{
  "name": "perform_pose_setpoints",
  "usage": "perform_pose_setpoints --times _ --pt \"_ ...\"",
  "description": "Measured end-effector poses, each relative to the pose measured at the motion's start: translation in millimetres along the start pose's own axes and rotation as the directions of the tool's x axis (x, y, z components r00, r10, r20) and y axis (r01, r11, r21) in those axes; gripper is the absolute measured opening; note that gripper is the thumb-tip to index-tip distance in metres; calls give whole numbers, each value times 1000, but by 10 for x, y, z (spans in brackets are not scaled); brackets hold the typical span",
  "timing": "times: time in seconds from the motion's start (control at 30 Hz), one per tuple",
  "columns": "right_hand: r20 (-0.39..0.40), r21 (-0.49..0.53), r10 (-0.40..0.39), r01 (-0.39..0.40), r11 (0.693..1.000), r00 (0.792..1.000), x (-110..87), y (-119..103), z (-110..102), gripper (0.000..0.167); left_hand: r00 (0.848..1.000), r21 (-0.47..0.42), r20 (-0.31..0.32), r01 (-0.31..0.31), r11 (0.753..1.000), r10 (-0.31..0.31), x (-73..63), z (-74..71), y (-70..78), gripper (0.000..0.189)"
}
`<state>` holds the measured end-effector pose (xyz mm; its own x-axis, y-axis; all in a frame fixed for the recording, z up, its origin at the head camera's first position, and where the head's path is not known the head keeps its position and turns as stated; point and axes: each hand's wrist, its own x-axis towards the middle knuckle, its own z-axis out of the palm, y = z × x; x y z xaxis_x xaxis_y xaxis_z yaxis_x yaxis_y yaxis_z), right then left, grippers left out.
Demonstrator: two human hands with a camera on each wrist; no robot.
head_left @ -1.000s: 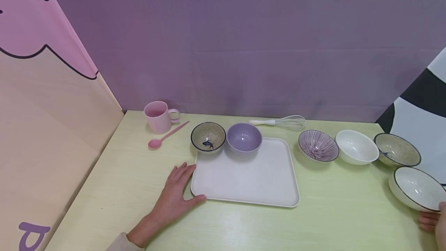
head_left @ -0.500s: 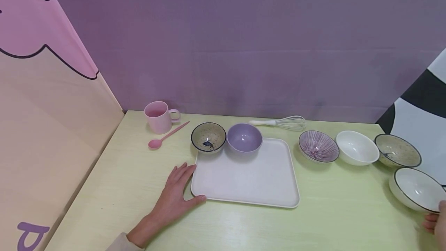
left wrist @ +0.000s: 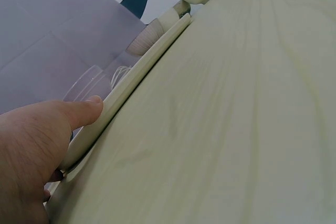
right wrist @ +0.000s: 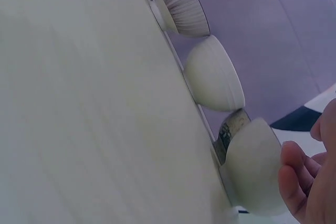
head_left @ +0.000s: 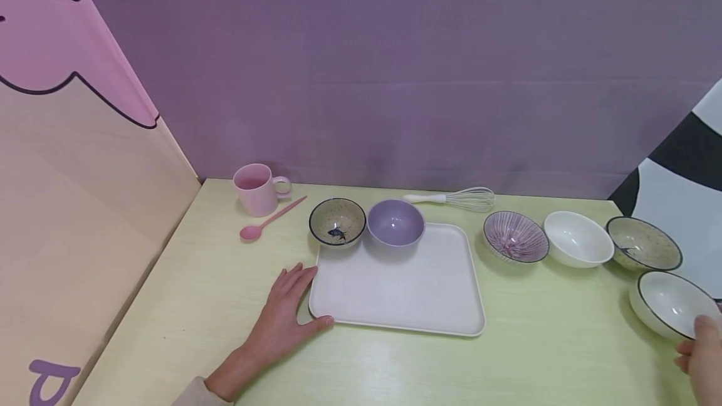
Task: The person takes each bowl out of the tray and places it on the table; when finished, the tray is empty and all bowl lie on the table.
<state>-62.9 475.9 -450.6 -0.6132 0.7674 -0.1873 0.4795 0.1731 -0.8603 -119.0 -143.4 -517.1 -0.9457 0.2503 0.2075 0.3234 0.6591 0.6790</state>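
My left hand [head_left: 284, 321] rests at the near left corner of a white rectangular tray [head_left: 400, 306], fingers extended along its left edge and thumb touching the front rim. At the far right, my right hand [head_left: 702, 359] holds the rim of a white bowl with a dark rim [head_left: 671, 309], thumb over the inside and curled fingers outside. In the right wrist view, the fingertips [right wrist: 291, 153] lie against this bowl [right wrist: 252, 169]; the exact contact is partly hidden. A speckled fish bowl [head_left: 337, 224] and a purple bowl [head_left: 396, 224] stand at the tray's back edge.
Right of the tray stand a striped purple bowl [head_left: 515, 237], a plain white bowl [head_left: 578, 240] and a larger speckled bowl [head_left: 643, 243]. A whisk [head_left: 468, 198] lies behind. A pink mug [head_left: 256, 192] and pink spoon [head_left: 252, 232] are at the back left.
My right hand has shifted left and slightly up, bringing its thumb over the inside of the dark-rimmed white bowl. That bowl and my left hand look unmoved.
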Motion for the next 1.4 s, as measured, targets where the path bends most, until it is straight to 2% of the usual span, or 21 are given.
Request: perform_pose_setpoints --times 0.07,0.2,0.27,0.47,0.63,0.9,1.03,1.13,1.27,1.33,1.4 --pt "-8 90 3 -2 996 1000 -64 -38 30 54 1000 2 1 0 1000 0 1 0 -1 97" --pt "-84 115 -95 104 988 992 -227 -112 105 54 1000 1 2 4 1000 -4 3 -2 -2 97" --pt "-107 96 -146 156 983 983 -308 -164 155 53 1000 0 4 6 1000 -6 4 -2 -2 97" --pt "-67 62 -225 229 972 972 -501 -344 309 51 1000 2 5 4 1000 -4 3 2 -1 97" --pt "-37 76 -327 329 941 944 -630 -455 459 46 1000 4 5 0 1000 0 3 4 4 97" --pt "35 94 -493 488 868 870 -805 -615 744 41 1000 5 3 3 1000 -3 6 -1 5 98" --pt "74 120 -575 566 816 814 -869 -674 917 40 1000 9 3 -1 1000 1 6 0 -3 98" --pt "108 149 -615 599 787 781 -909 -706 1047 40 1000 11 2 -8 1000 8 6 2 -9 97" --pt "160 164 -641 621 767 750 -977 -766 1203 40 1000 16 -1 -12 1000 12 5 3 -14 97" --pt "205 170 -659 637 752 724 -1013 -802 1270 40 1000 16 0 -9 1000 9 5 4 -14 97" --pt "262 183 -682 659 730 683 -1051 -836 1336 41 1000 13 1 -5 1000 5 5 2 -11 97"
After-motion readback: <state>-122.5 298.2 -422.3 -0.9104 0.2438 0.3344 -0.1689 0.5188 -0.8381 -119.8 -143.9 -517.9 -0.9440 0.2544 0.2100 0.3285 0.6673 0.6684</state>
